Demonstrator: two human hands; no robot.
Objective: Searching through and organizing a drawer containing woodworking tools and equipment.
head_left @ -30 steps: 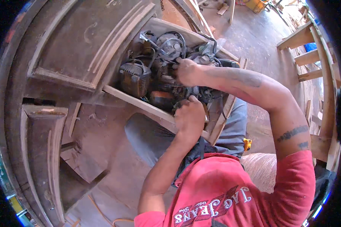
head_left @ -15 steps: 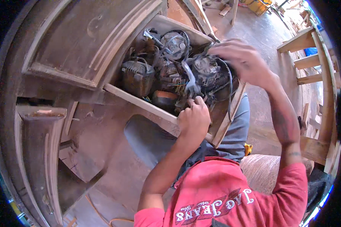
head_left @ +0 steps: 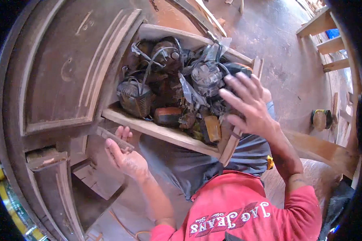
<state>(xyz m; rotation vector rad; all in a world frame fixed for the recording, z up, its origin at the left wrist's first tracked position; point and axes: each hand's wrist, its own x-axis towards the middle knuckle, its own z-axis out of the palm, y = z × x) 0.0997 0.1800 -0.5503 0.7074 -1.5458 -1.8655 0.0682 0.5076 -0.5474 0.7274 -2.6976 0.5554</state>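
My left hand [head_left: 129, 161] is out past the near left side of a wooden drawer [head_left: 161, 130], fingers and thumb closed around a narrow, flat grey-brown bar [head_left: 116, 139]; its exact kind I cannot make out. Spread and slightly blurred, the fingers of my right hand [head_left: 247, 106] hover over the drawer's right end, holding nothing visible. The drawer rests at my lap, packed with dusty gear: a black charger-like block [head_left: 134, 96], a round motor-like part [head_left: 207, 78], an orange-and-black block [head_left: 167, 115], a yellowish block [head_left: 213, 128], cords and crumpled plastic.
A dark wooden cabinet with a panelled door [head_left: 64, 72] rises on the left, against the drawer. To the right stand a wooden frame [head_left: 321, 148] and a small round can [head_left: 321, 119]. An orange cord [head_left: 124, 229] lies on the floor at lower left.
My left hand has left the drawer and moved left, now with the flat bar in it. My right hand has come lower, fingers spread. The yellowish block now shows in the drawer.
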